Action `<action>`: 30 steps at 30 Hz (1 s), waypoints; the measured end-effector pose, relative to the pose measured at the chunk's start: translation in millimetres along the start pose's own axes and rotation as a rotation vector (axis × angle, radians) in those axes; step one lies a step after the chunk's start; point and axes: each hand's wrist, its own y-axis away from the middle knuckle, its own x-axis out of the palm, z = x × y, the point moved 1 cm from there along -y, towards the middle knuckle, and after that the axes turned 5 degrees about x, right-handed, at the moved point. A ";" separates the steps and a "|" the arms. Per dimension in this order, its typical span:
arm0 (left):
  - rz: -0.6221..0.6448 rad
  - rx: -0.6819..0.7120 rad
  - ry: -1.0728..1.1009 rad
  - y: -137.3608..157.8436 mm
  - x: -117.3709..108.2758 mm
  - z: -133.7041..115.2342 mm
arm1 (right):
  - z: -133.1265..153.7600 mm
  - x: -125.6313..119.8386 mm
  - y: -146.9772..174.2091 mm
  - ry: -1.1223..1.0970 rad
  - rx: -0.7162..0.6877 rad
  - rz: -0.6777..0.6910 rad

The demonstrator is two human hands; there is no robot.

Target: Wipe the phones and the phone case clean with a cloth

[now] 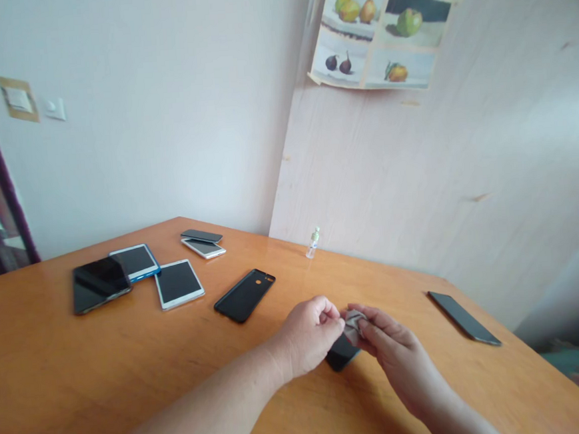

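Observation:
My right hand (pixel 392 342) pinches a small crumpled grey cloth (pixel 353 327) between thumb and fingers. The fingers of my left hand (pixel 311 335) are curled closed, with their tips at the left edge of that cloth. Both hands are above the table. Below the cloth is a dark phone (pixel 339 358), partly hidden by my hands and the cloth. An empty black phone case (pixel 243 299), with a camera cutout and a round hole, lies left of my left hand. Beyond my hands stands a small clear bottle (pixel 312 243) with a pale green top.
On the left of the wooden table (pixel 55 369) lie a dark tablet (pixel 100 285), a blue-edged tablet (pixel 135 261) and a white tablet (pixel 179 284). Behind them, a dark phone (pixel 201 236) overlaps a white phone (pixel 206 247). Another dark phone (pixel 462 317) lies near the right edge.

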 end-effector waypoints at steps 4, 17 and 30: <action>0.065 -0.018 0.029 2.7 3.0 -1.0 | -1.7 1.7 2.8 -0.054 -0.007 0.031; -0.075 0.051 0.013 -6.4 0.0 12.8 | 8.5 3.3 5.1 0.142 -0.034 -0.123; -0.089 0.162 -0.112 0.2 -0.9 5.0 | 11.8 2.7 8.5 0.217 0.009 -0.123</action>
